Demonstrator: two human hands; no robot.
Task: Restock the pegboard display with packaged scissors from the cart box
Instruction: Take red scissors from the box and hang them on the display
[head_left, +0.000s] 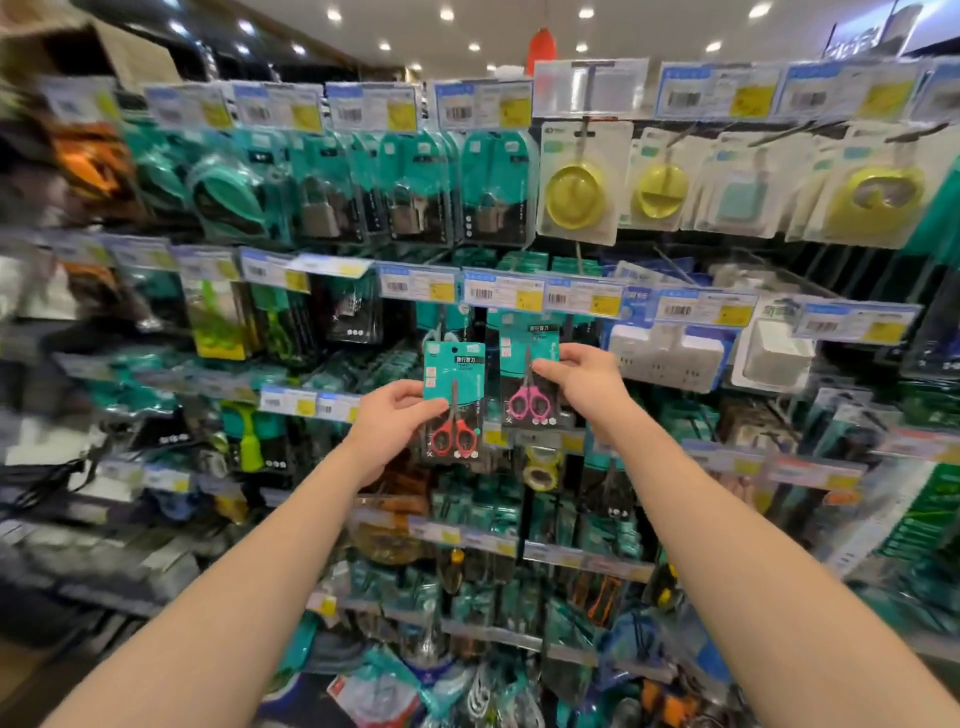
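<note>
My left hand (392, 418) grips the lower left edge of a teal-and-black card pack of red-handled scissors (455, 400), held upright in front of the pegboard display (675, 270). Just to its right, my right hand (582, 382) pinches the right edge of a matching pack of pink-handled scissors (527, 384). The pink pack sits slightly higher and closer to the hooks, under a row of price tags (501, 293). Whether it hangs on a hook I cannot tell. The cart box is not in view.
Pegboard rows are crowded with hanging goods: padlocks (415, 197) above, yellow round items (574, 195) at upper right, white power strips (670, 358) to the right, green tools (218, 322) to the left. Tape rolls (540, 470) and more teal packs hang below.
</note>
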